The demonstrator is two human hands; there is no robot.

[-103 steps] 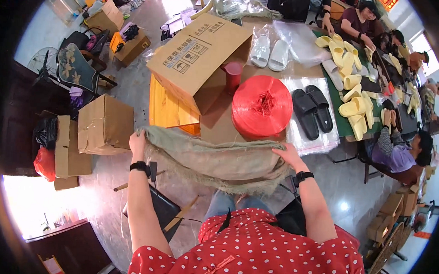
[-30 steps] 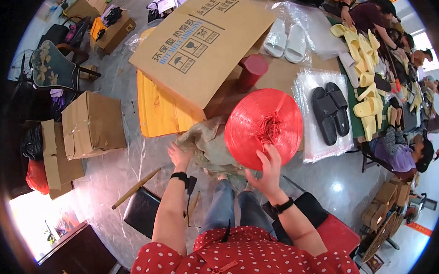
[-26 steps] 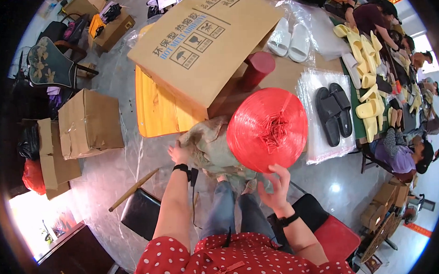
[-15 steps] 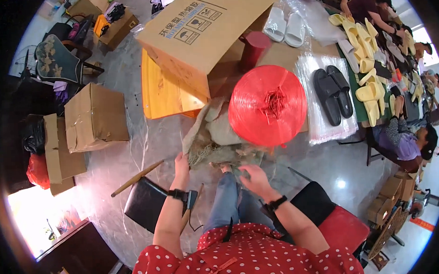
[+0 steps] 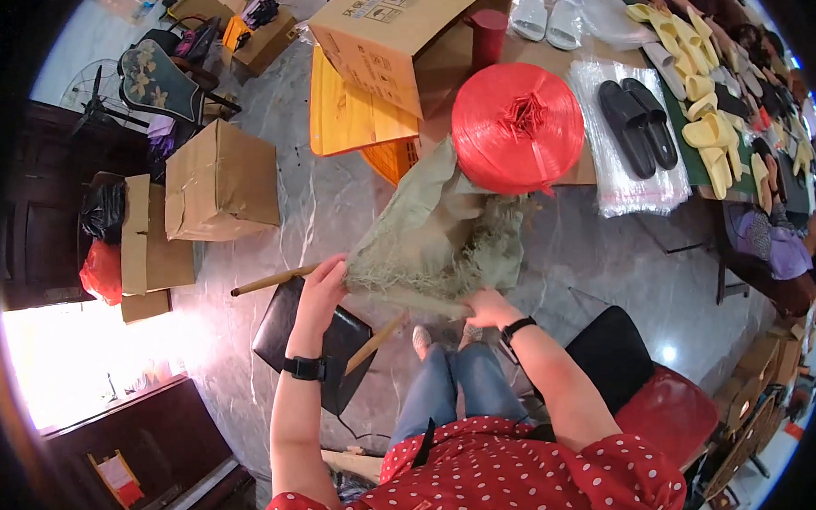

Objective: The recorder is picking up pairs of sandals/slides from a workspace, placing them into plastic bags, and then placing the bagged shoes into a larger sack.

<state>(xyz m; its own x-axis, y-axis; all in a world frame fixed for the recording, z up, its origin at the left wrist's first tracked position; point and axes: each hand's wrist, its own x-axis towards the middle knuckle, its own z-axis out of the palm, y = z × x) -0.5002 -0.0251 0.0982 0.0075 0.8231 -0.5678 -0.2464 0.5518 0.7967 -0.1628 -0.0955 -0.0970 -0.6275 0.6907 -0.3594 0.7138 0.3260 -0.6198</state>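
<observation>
A greenish-grey woven sack (image 5: 402,224) with a frayed, stringy mouth hangs spread in front of me. My left hand (image 5: 324,287) is closed on the left end of its frayed edge. The right end of that edge is gripped by my right hand (image 5: 490,308), thumb and fingers pressed together. Beyond the sack, a big roll of red plastic twine (image 5: 547,129) sits at the table's near edge, overlapping the sack's upper part in view. Below the sack's mouth, my feet and legs show.
An open cardboard box (image 5: 375,76) and an orange stool (image 5: 354,122) stand ahead. Black slippers (image 5: 626,126) lie on plastic bags at the right, near yellow slippers (image 5: 711,141). Black-seated chairs (image 5: 299,340) flank me. A closed carton (image 5: 221,185) sits left. People work far right.
The sack has been lifted and spread wider between my hands. My right hand, earlier apart from the sack with loose fingers, now holds its edge. The table appears farther up in view.
</observation>
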